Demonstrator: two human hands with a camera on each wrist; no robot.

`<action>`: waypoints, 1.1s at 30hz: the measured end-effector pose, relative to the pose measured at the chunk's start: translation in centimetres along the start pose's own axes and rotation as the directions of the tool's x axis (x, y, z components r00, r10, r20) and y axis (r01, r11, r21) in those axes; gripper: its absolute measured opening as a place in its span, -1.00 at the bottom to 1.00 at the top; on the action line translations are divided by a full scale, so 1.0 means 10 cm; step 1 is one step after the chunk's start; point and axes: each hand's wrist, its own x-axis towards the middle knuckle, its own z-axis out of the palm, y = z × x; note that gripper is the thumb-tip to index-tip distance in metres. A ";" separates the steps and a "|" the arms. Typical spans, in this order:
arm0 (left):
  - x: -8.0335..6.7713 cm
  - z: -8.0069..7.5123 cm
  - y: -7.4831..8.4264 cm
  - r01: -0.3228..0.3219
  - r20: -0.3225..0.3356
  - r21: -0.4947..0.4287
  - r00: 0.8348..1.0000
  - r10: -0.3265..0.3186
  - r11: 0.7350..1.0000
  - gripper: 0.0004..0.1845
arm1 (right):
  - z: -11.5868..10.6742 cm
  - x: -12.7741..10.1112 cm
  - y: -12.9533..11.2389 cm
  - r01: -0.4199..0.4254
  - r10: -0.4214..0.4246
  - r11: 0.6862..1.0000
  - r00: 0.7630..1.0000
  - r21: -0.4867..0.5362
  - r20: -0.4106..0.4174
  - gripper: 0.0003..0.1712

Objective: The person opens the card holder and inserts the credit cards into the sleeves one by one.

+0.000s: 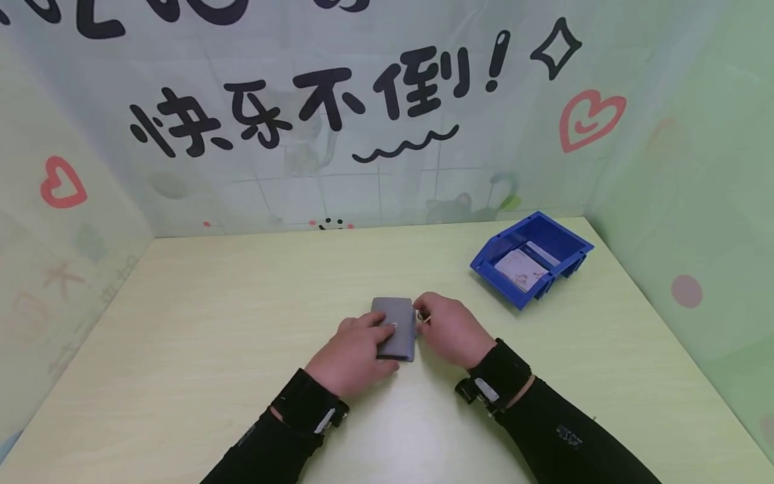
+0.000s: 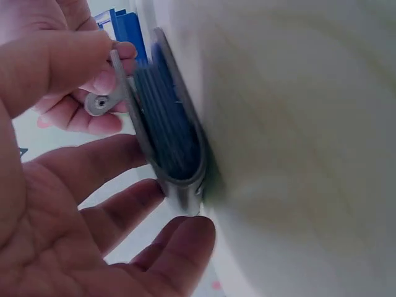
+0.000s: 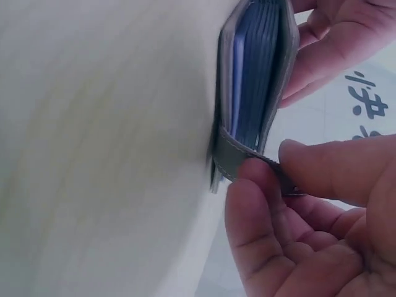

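A grey card holder (image 1: 397, 339) with a snap stud on its cover lies on the table, its clear bluish sleeves (image 2: 166, 117) showing at the end. My left hand (image 1: 353, 359) holds it from the left, fingers on the cover and along the spine, thumb by the near edge. At the other side, my right hand (image 1: 450, 329) pinches the closure strap (image 3: 238, 154) between thumb and index finger. A metal snap shows on the loose strap end (image 2: 99, 103), raised away from the cover.
A blue plastic bin (image 1: 502, 282) stands at the back right, holding a whitish printed card or packet (image 1: 521, 269). The pale wooden table (image 1: 211, 323) meets printed cloth walls (image 1: 338, 181) at the back and sides.
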 end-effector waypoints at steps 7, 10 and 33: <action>-0.02 0.01 0.02 -0.016 -0.018 0.093 1.000 0.018 0.996 -0.43 | 0.03 0.05 -0.05 0.106 -0.107 0.990 0.994 -0.093 -0.007 -0.74; -0.03 0.01 0.02 -0.039 -0.055 0.119 0.997 0.046 0.992 -0.52 | 0.06 0.08 -0.08 0.181 -0.186 0.967 0.982 -0.182 -0.012 -0.77; -0.02 0.00 -0.02 -0.113 -0.151 0.032 0.982 0.117 0.993 -0.70 | 0.17 0.15 -0.26 0.274 -0.283 0.915 0.959 -0.297 0.014 -0.84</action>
